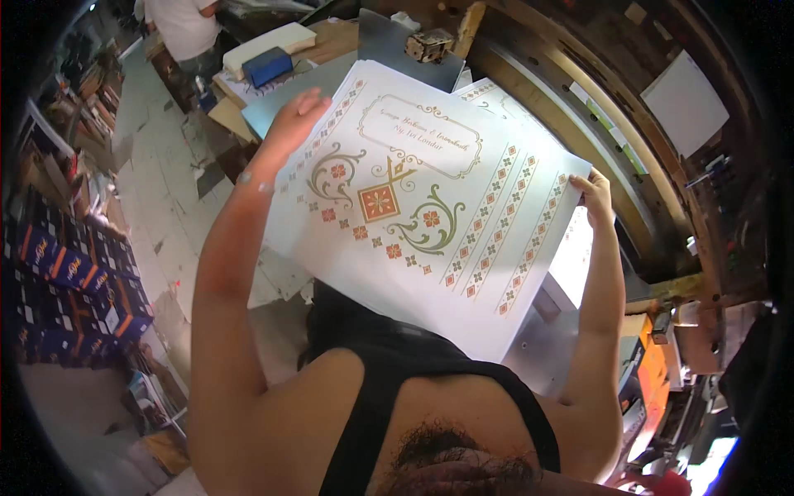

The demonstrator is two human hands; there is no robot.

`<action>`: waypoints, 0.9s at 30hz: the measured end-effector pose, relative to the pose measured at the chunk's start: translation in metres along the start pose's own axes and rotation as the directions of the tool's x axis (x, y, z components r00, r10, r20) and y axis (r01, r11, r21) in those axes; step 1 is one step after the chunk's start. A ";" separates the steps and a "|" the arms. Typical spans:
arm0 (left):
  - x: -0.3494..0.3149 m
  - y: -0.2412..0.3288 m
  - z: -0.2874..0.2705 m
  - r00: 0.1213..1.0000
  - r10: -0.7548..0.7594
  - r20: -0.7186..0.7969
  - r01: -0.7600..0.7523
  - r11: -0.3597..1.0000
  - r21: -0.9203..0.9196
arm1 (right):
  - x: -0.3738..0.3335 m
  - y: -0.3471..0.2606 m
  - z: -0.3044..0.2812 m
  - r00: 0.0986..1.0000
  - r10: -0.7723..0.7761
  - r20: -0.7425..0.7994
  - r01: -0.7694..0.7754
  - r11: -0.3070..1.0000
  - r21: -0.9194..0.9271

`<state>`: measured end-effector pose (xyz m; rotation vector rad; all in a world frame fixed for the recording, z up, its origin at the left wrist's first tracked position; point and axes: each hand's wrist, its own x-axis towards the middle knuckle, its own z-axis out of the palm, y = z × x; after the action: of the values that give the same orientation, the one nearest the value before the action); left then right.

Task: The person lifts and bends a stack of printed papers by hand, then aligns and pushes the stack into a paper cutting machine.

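A large stack of white printed sheets [364, 273] is held up tilted in front of me. Its top sheet carries green scrollwork, orange-red flower diamonds, patterned bands and a framed line of script. At the right corner, my right hand [594, 197] pinches the paper, its fingers closed over the edge. My left hand [299, 120] is at the upper left edge, fingers stretched out and slightly bent, touching or very near the paper. Whether its thumb is behind the sheets cannot be seen. More printed paper [571, 256] lies behind, under bright light.
Beyond the sheets is a metal plate [393, 50] with a rusty block [429, 46]. A blue box [267, 68] and a paper stack [285, 41] sit at the far left. Dark cartons [74, 273] are piled at left. Another person [184, 29] stands far left. A long machine beam [628, 165] runs along the right.
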<state>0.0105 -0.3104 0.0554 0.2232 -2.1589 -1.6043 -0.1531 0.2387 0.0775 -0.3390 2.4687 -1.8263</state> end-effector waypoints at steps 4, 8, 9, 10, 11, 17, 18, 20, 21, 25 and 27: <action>0.105 -0.080 0.005 0.986 -0.062 -0.156 0.109 0.943 0.314 | 0.012 0.037 0.005 0.982 0.145 -0.121 -0.138 0.988 0.065; 0.126 -0.117 0.042 0.904 -0.417 0.091 0.408 0.908 0.097 | 0.001 0.053 0.027 0.943 0.170 -0.286 -0.153 0.985 0.079; 0.127 -0.108 0.057 0.906 -0.417 0.074 0.402 0.901 0.163 | 0.002 0.070 0.019 0.933 0.157 -0.325 -0.133 0.987 0.093; 0.122 -0.100 0.063 0.908 -0.418 0.038 0.399 0.889 0.225 | 0.001 0.074 0.018 0.936 0.171 -0.307 -0.113 0.974 0.196; 0.115 -0.104 0.063 0.898 -0.437 0.056 0.429 0.896 0.117 | 0.001 0.065 0.020 0.938 0.205 -0.278 -0.157 0.970 0.187; 0.119 -0.077 0.047 0.894 -0.445 0.047 0.403 0.845 0.351 | -0.014 0.035 0.023 0.963 0.207 -0.171 -0.177 0.968 0.178; 0.121 -0.070 0.049 0.912 -0.410 0.027 0.373 0.855 0.360 | -0.018 0.032 0.021 0.940 0.305 -0.156 -0.281 0.947 0.158; 0.122 -0.054 0.039 0.952 -0.304 0.037 0.269 0.889 0.372 | -0.027 0.026 0.025 0.901 0.408 -0.147 -0.387 0.909 0.152; 0.117 -0.048 0.039 0.977 -0.208 0.042 0.178 0.911 0.372 | -0.033 0.025 0.031 0.908 0.348 -0.231 -0.341 0.937 0.073; 0.110 0.007 0.013 0.993 0.059 0.106 -0.113 0.776 0.621 | -0.060 0.004 0.039 0.959 0.076 -0.272 -0.118 0.983 -0.143; 0.089 0.036 0.005 0.957 0.261 0.124 -0.288 0.826 0.484 | -0.071 -0.021 0.041 0.961 -0.080 -0.264 0.008 0.965 -0.264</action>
<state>-0.0666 -0.3282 0.1106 0.0170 -2.4809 -0.8800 -0.0743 0.2090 0.0785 -0.1626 2.9218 -1.6627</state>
